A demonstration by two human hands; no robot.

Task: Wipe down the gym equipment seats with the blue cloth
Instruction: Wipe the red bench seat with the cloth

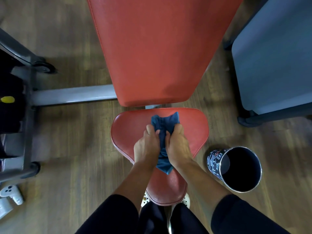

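A red padded seat [128, 127] of a gym bench lies right below me, with its long red backrest [157, 53] stretching away beyond it. A crumpled blue cloth [164, 123] lies on the middle of the seat. My left hand [146, 146] grips the cloth's left side with curled fingers. My right hand [177, 146] grips its right side the same way. The two hands sit close together, and the cloth's lower end [164, 165] hangs out beneath my wrists.
A dark patterned bin [236, 169] stands on the wooden floor right of the seat. A blue-grey padded bench [273, 65] fills the upper right. A grey machine frame [70, 95] with black parts and a yellow knob [7, 99] occupies the left. My shoes [146, 200] show under the seat.
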